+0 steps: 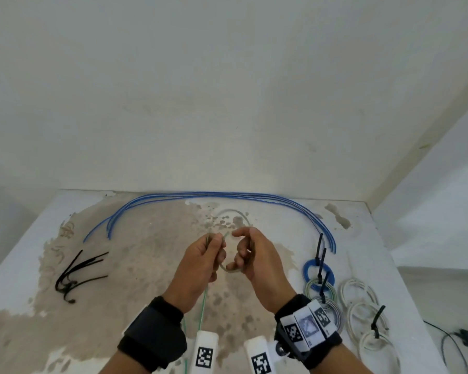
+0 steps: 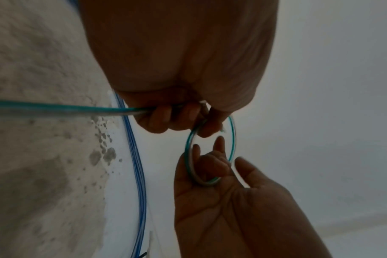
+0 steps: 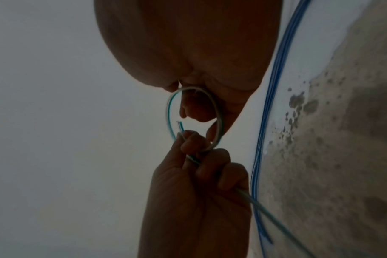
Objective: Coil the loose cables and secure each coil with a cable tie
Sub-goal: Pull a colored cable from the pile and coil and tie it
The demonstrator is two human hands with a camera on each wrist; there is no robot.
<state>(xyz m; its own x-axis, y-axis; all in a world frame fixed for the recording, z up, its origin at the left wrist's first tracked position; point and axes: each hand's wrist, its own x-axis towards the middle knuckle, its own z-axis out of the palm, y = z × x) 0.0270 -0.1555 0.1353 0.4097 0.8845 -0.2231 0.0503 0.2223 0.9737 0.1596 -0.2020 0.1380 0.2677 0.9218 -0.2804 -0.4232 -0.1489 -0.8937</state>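
A thin green-and-white cable is bent into one small loop between my two hands above the stained table. My left hand grips the cable beside its free end, and the rest trails back toward me. My right hand has its lower fingers curled through the bottom of the loop, with its forefinger and thumb loose. In the left wrist view the loop hangs from my left hand into the right hand. In the right wrist view the cable end sticks up above the left hand.
Several loose blue cables arc along the back of the table. A bunch of black cable ties lies at the left. Tied coils sit at the right: a blue coil, a green-white one, and white ones.
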